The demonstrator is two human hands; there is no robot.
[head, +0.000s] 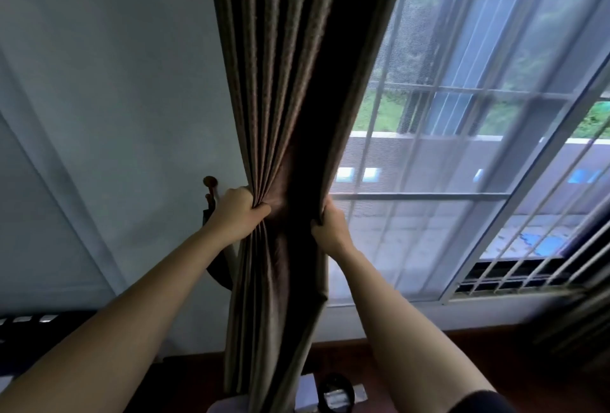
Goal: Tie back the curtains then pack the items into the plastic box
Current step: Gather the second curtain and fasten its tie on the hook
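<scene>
Brown curtain (284, 115), one, bunched, left hand (236, 214) and right hand (330, 226) gripping its folds

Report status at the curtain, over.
Left hand and right hand grip the pleated brown fabric curtain, bunched. Dark strap hangs from brown wall hook, not yet round curtain. Nothing blocking.

Can't see the fingertips of the left grip (235, 214), buried in the folds of the curtain (284, 82). Same with the right grip (330, 226), curled behind the edge. Catching only part of the wall hook (209, 181) and dark tieback (219, 272) past the left wrist. Down at the bottom edge, blurred, cropped clutter (335, 392); can't tell what.
</scene>
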